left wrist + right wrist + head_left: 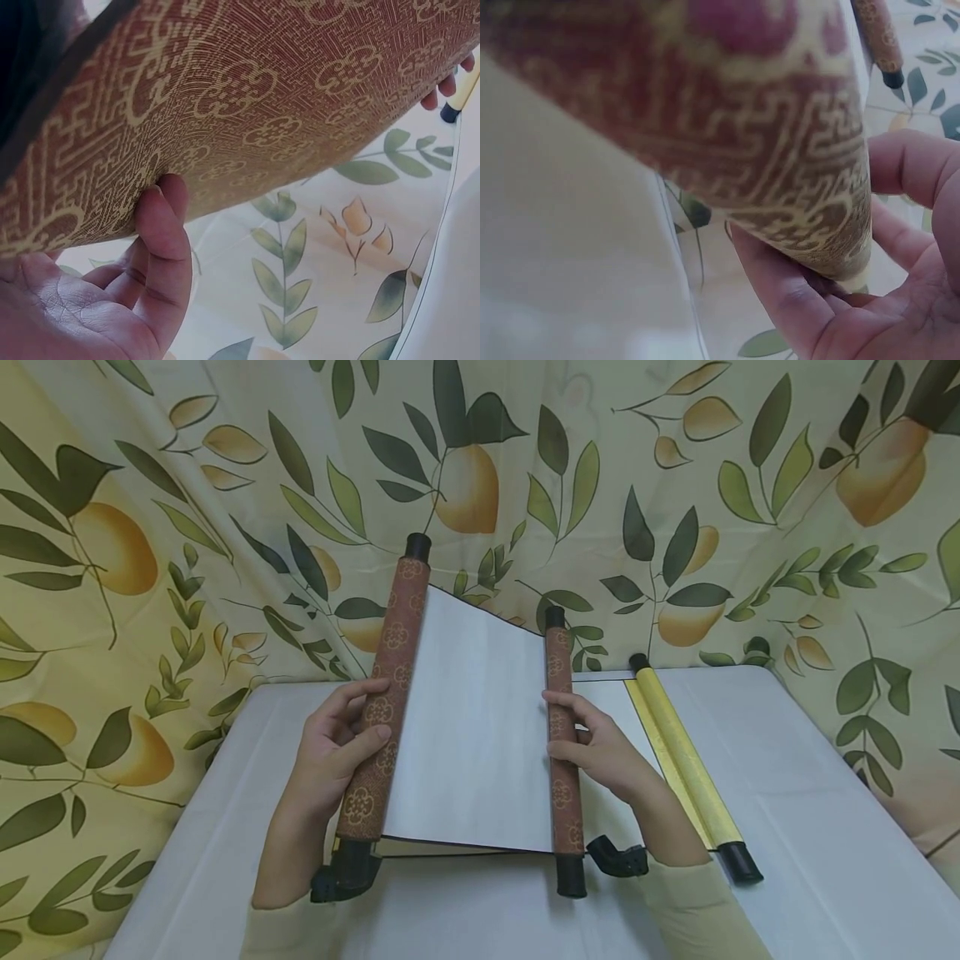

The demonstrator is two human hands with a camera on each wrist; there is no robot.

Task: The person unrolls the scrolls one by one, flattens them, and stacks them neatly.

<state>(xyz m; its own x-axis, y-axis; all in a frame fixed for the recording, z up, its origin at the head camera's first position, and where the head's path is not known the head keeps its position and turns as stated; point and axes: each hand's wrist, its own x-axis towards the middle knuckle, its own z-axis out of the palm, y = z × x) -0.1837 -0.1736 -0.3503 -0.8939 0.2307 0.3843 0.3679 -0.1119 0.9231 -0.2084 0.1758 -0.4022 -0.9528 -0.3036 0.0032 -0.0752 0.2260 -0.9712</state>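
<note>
Brown scroll [472, 727]: patterned woven brocade rolls, matt white paper, glossy black caps

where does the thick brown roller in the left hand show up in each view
Head: thick brown roller left of centre, tilted, gripped by the left hand.
Left wrist: fills the top, fingers against its underside.
Right wrist: only its far end, top right.
Shared landmark: the leaf-print cloth.

Soft even light, blurred wrist close-ups
</note>
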